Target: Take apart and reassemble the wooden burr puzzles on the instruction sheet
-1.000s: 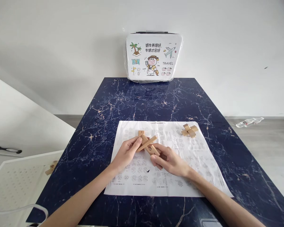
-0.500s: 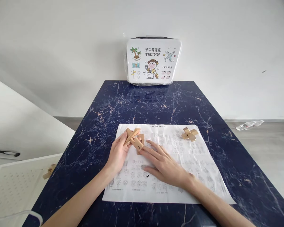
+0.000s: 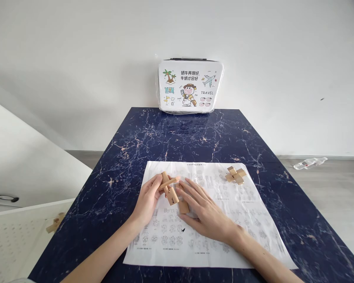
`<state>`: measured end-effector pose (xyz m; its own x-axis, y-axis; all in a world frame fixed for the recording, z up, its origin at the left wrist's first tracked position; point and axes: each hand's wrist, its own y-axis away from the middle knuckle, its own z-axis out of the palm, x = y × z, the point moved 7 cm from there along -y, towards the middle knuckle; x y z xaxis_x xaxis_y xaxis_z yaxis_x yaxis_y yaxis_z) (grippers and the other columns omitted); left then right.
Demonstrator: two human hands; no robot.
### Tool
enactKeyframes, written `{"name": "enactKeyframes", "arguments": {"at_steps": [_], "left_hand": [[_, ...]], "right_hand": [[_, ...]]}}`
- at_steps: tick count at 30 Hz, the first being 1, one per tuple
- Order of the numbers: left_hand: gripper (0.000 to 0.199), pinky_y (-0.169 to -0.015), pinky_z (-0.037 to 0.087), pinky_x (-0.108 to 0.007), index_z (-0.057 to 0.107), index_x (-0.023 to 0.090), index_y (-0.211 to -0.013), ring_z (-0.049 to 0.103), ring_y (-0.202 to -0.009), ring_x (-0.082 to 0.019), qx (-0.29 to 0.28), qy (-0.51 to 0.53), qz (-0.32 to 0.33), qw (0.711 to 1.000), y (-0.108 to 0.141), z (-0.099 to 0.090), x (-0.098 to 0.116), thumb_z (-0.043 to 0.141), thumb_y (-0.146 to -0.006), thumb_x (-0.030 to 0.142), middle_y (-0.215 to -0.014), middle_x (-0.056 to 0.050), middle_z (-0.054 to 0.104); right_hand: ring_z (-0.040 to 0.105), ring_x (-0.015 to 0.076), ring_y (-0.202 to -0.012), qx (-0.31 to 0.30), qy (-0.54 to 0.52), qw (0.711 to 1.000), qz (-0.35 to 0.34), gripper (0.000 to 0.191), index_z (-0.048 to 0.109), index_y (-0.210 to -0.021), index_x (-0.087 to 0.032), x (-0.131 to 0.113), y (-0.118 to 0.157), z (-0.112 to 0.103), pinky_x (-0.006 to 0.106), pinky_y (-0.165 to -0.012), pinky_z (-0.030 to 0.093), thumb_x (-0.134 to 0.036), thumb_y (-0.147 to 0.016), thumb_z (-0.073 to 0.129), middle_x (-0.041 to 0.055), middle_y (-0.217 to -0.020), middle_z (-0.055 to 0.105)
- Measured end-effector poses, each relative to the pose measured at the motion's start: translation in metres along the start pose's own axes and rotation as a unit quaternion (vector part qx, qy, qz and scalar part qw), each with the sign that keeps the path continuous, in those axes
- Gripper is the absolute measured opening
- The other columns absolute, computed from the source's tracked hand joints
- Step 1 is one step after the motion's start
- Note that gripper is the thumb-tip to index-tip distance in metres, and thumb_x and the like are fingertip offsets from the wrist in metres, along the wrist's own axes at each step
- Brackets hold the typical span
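Head view: the crossed pieces [image 3: 172,196] are now in the left hand [image 3: 146,200] alone. A second ago both hands held them, with the right hand [image 3: 208,215] gripping the marked end. That end now juts free toward the person, and a thin bar slants across the top, its tip pointing at the right hand's fingers. The left thumb and fingers pinch the pieces from their left side.

The right hand has opened out, spread low over the sheet [image 3: 206,245], its fingers and thumb about a loose block [image 3: 184,207]. This block lies between the hands, just right of the crossed pieces; it has shifted rightward since half a second ago. Whether the fingers have closed on it, I cannot tell.

For the work, I judge that the left hand serves as a holder, freeing the right to deal with the block. Beyond the right hand, to its right, the wooden cross [image 3: 236,175] sits untouched.
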<state>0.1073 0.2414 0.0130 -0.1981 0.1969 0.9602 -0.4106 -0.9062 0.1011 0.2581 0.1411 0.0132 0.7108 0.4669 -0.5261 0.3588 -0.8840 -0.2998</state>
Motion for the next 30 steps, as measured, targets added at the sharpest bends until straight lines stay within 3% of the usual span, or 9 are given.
{"name": "enactKeyframes", "arguments": {"at_steps": [5,11,14,19,23,30], "left_hand": [[0.038,-0.082,0.059,-0.033,0.078,0.020,-0.098,0.070,-0.088,-0.023,0.000,-0.038,-0.005,0.999,0.003,-0.002,-0.001,0.064,-0.102,0.055,-0.099,-0.008,0.074],[0.040,-0.082,0.058,-0.033,0.076,0.020,-0.096,0.068,-0.086,-0.022,-0.002,-0.048,-0.003,0.999,0.004,-0.001,0.000,0.061,-0.104,0.056,-0.098,-0.007,0.071],[0.038,-0.082,0.058,-0.033,0.075,0.020,-0.095,0.068,-0.086,-0.022,0.000,-0.051,0.006,0.999,0.004,0.001,0.003,0.061,-0.104,0.055,-0.095,-0.006,0.071],[0.040,-0.095,0.057,-0.036,0.073,0.021,-0.091,0.070,-0.096,-0.023,-0.020,-0.077,0.024,0.997,0.005,0.008,0.005,0.057,-0.107,0.054,-0.099,-0.006,0.072],[0.036,-0.107,0.052,-0.040,0.073,0.023,-0.109,0.069,-0.114,-0.027,-0.049,-0.148,0.046,0.987,0.010,0.016,0.009,0.052,-0.110,0.052,-0.117,-0.008,0.075],[0.035,-0.099,0.054,-0.039,0.070,0.022,-0.119,0.070,-0.112,-0.027,-0.081,-0.216,0.094,0.969,0.022,0.030,0.017,0.048,-0.112,0.049,-0.122,-0.010,0.076]], "right_hand": [[0.039,0.0405,-0.152,0.014,-0.033,0.999,0.022,0.076,0.033,-0.165,-0.029,0.003,-0.002,-0.003,0.065,-0.115,0.051,-0.036,-0.099,0.070,0.0153,-0.161,0.046],[0.045,0.0410,-0.148,0.037,-0.064,0.997,0.016,0.080,0.036,-0.162,-0.029,0.004,-0.002,-0.006,0.067,-0.115,0.051,-0.036,-0.094,0.077,0.0152,-0.155,0.054],[0.051,0.0404,-0.143,0.072,-0.086,0.992,0.051,0.076,0.043,-0.157,-0.029,0.010,0.000,-0.010,0.066,-0.113,0.053,-0.040,-0.092,0.080,0.0151,-0.151,0.056],[0.059,0.0381,-0.135,0.156,-0.179,0.964,0.123,0.067,0.051,-0.148,-0.029,0.023,0.004,-0.025,0.063,-0.111,0.053,-0.050,-0.092,0.080,0.0150,-0.148,0.059],[0.062,0.0357,-0.132,0.180,-0.300,0.929,0.118,0.062,0.053,-0.147,-0.029,0.023,0.004,-0.031,0.059,-0.112,0.053,-0.054,-0.095,0.076,0.0144,-0.147,0.061],[0.056,0.0348,-0.143,0.185,-0.369,0.904,0.113,0.064,0.048,-0.151,-0.030,0.026,0.006,-0.025,0.058,-0.120,0.048,-0.059,-0.099,0.070,0.0151,-0.155,0.056]]}}
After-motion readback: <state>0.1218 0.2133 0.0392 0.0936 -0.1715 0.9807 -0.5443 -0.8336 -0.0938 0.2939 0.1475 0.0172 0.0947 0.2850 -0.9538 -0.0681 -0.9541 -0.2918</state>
